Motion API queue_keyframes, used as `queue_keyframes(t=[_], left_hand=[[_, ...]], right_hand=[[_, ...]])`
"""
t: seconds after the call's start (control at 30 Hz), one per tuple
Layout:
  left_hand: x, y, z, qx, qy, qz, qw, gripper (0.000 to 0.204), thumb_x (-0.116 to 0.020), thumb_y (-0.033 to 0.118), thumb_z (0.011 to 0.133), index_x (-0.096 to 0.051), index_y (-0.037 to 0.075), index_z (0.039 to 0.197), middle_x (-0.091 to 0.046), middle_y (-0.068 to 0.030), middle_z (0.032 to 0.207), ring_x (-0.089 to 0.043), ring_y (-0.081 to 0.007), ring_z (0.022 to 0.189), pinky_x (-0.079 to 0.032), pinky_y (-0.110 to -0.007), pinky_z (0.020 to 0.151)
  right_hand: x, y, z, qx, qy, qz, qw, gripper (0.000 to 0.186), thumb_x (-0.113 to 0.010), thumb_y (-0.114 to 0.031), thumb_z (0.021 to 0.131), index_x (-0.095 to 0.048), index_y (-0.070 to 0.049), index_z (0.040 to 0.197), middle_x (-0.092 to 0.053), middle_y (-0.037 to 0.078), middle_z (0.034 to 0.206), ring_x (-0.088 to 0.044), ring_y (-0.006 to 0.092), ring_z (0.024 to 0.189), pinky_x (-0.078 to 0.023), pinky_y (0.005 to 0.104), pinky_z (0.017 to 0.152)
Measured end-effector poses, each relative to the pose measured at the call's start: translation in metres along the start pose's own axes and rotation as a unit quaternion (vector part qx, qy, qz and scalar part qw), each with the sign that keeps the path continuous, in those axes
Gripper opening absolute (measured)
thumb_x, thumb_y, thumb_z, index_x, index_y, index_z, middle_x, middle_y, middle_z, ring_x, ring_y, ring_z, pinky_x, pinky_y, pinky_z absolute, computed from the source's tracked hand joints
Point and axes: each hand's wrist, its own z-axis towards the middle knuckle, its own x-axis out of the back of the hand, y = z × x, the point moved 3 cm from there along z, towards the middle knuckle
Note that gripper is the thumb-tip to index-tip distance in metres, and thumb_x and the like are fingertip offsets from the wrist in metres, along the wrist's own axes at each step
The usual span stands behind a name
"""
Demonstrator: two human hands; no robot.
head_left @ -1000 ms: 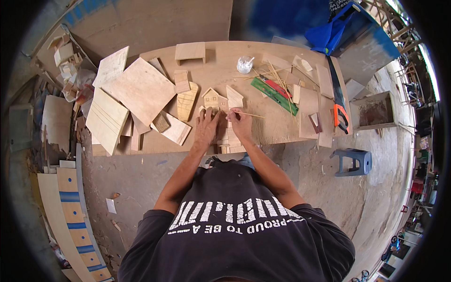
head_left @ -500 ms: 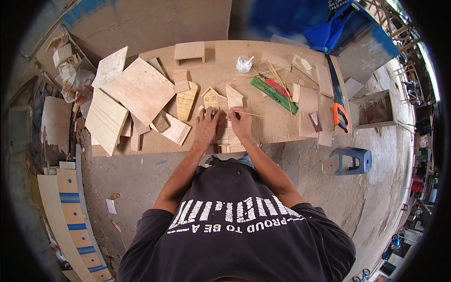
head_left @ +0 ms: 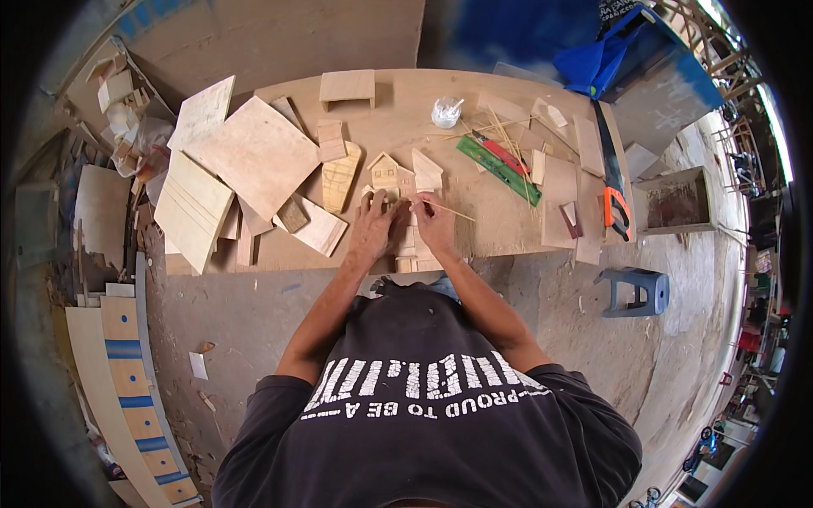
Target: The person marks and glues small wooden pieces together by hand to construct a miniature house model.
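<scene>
A small flat wooden house [head_left: 385,175] with a gabled top and little square windows lies on the workbench in front of me. The fingers of my left hand [head_left: 371,227] are bent over its lower edge and hold it against the bench. Between the fingertips of my right hand [head_left: 435,225] is a thin wooden stick [head_left: 455,212], pointing off to the right; its tip by the house is hidden by my fingers. A slant-topped wooden piece [head_left: 426,172] lies just beyond that hand. Small wooden blocks [head_left: 406,251] show between my wrists.
Plywood sheets [head_left: 262,157] pile up at the left. A tub of white paste [head_left: 446,112] stands farther back. To the right lie a red cutter [head_left: 501,152], a green strip [head_left: 498,171], thin sticks, wood offcuts and an orange-handled saw [head_left: 616,212]. A blue stool [head_left: 635,292] stands on the floor.
The stick in my right hand has tilted, its free end now lower toward me. My left hand stays on the wooden house. The whole view has shifted slightly.
</scene>
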Motion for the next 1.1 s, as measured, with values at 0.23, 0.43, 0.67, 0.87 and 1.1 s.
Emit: queue_keyframes(t=[0.23,0.43,0.67,0.87,1.1], left_hand=[[0.000,0.001,0.002,0.013,-0.019,0.016,1.000,0.045,-0.064,0.021,0.090,-0.061,0.020,0.135,-0.046,-0.0154,0.126,-0.045,-0.0380,0.119,-0.044,-0.049,0.091],[0.000,0.000,0.002,0.015,-0.014,0.017,1.000,0.043,-0.064,0.023,0.091,-0.062,0.022,0.134,-0.047,-0.0152,0.125,-0.046,-0.0382,0.118,-0.043,-0.049,0.092],[-0.001,-0.002,0.002,0.010,-0.014,0.003,1.000,0.045,-0.066,0.018,0.089,-0.062,0.019,0.134,-0.046,-0.0170,0.126,-0.046,-0.0419,0.116,-0.044,-0.049,0.094],[-0.002,-0.003,0.000,0.007,-0.015,0.011,1.000,0.044,-0.062,0.022,0.092,-0.061,0.023,0.136,-0.046,-0.0152,0.127,-0.045,-0.0390,0.120,-0.044,-0.049,0.093],[-0.001,-0.003,0.000,-0.002,-0.009,0.008,1.000,0.044,-0.063,0.021,0.091,-0.062,0.022,0.135,-0.046,-0.0152,0.126,-0.045,-0.0389,0.120,-0.045,-0.048,0.092]], right_hand=[[0.000,-0.004,0.000,-0.013,0.005,0.007,1.000,0.015,-0.063,-0.011,0.097,-0.067,0.002,0.101,-0.071,0.007,0.077,-0.067,0.0099,0.071,-0.051,0.0250,0.063],[0.000,-0.005,0.000,-0.023,-0.006,-0.006,1.000,0.016,-0.061,-0.011,0.099,-0.066,0.004,0.102,-0.072,0.007,0.081,-0.070,0.0110,0.075,-0.054,0.0246,0.067],[0.000,0.000,0.000,-0.039,-0.010,0.005,0.999,0.015,-0.061,-0.011,0.099,-0.065,0.004,0.103,-0.071,0.006,0.082,-0.069,0.0097,0.075,-0.054,0.0239,0.068],[-0.001,0.003,0.000,-0.037,0.016,0.069,0.997,0.015,-0.060,-0.010,0.099,-0.065,0.004,0.101,-0.070,0.005,0.078,-0.066,0.0081,0.073,-0.051,0.0235,0.065],[-0.001,0.004,0.001,-0.029,0.012,0.044,0.999,0.017,-0.060,-0.010,0.099,-0.065,0.005,0.105,-0.070,0.007,0.080,-0.066,0.0091,0.074,-0.052,0.0244,0.067]])
